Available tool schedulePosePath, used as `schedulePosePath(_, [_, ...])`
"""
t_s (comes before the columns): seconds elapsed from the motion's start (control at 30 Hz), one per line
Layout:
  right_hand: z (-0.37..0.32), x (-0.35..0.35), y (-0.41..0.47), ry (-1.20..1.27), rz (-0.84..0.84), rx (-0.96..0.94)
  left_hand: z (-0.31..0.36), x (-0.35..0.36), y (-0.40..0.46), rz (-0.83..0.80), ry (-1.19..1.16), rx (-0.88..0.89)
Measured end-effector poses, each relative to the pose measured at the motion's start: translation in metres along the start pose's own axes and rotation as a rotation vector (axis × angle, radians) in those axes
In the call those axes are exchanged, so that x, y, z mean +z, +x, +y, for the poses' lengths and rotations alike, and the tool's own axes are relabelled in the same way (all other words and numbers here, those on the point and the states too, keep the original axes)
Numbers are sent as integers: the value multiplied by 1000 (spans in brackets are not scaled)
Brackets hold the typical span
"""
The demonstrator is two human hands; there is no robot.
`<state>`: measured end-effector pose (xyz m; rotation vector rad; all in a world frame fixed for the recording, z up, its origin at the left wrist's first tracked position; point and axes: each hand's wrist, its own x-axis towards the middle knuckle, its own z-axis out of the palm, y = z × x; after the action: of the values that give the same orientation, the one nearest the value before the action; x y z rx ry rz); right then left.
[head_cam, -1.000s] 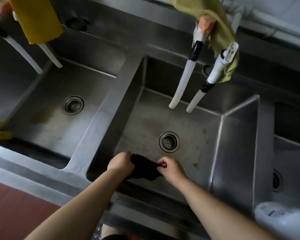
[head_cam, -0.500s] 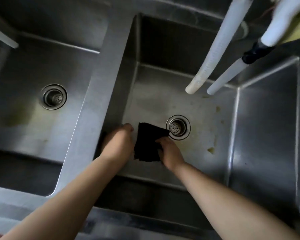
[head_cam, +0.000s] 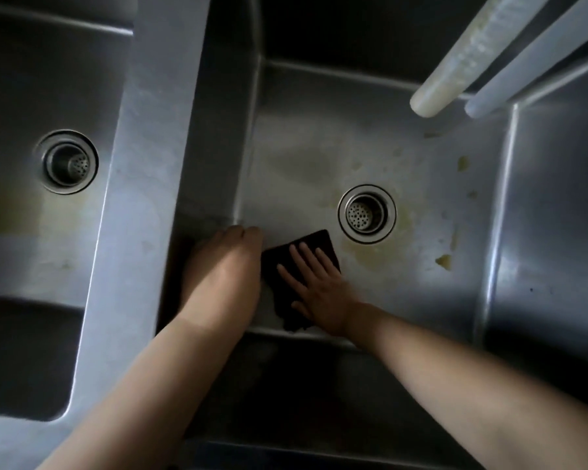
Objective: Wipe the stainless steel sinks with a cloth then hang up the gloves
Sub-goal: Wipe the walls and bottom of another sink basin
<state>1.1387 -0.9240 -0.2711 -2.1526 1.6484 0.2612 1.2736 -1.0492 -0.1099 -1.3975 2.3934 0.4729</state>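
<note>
On the floor of the middle sink [head_cam: 455, 198], just beside the drain [head_cam: 366, 213], lies the dark cloth [head_cam: 316, 245]. The right hand [head_cam: 319, 286] presses it flat with fingers spread; the left hand [head_cam: 223, 273] rests beside it, holding nothing. The cloth looks soft, light and limp, best driven under a flat palm. Two white hoses [head_cam: 472, 56] hang overhead; yellowish stains [head_cam: 443, 261] lie near.

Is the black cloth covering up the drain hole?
No. The cloth lies flat beside the drain, which shows fully, with the right hand pressing on it.
</note>
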Motion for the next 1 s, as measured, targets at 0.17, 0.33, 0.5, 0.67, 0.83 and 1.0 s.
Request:
schedulePosePath(0.17, [-17, 9, -4, 53, -93, -211, 0, -2, 0, -49, 13, -22])
schedulePosePath(0.33, [-20, 9, 13, 45, 0, -261, 1, -4, 3, -48, -12, -41])
schedulePosePath(0.5, [16, -5, 43, -86, 125, -215, 3, -7, 5, -45, -71, -66])
schedulePosePath(0.67, [87, -46, 98, -118, 171, -73, 2, -6, 4, -33, -93, -89])
schedulePosePath(0.83, [154, -88, 158, -101, 183, 167, 2, -3, 6, -12, -67, -64])
schedulePosePath(1.0, [169, -101, 189, -50, 200, 345, -1, -1, 7, 36, -73, -45])
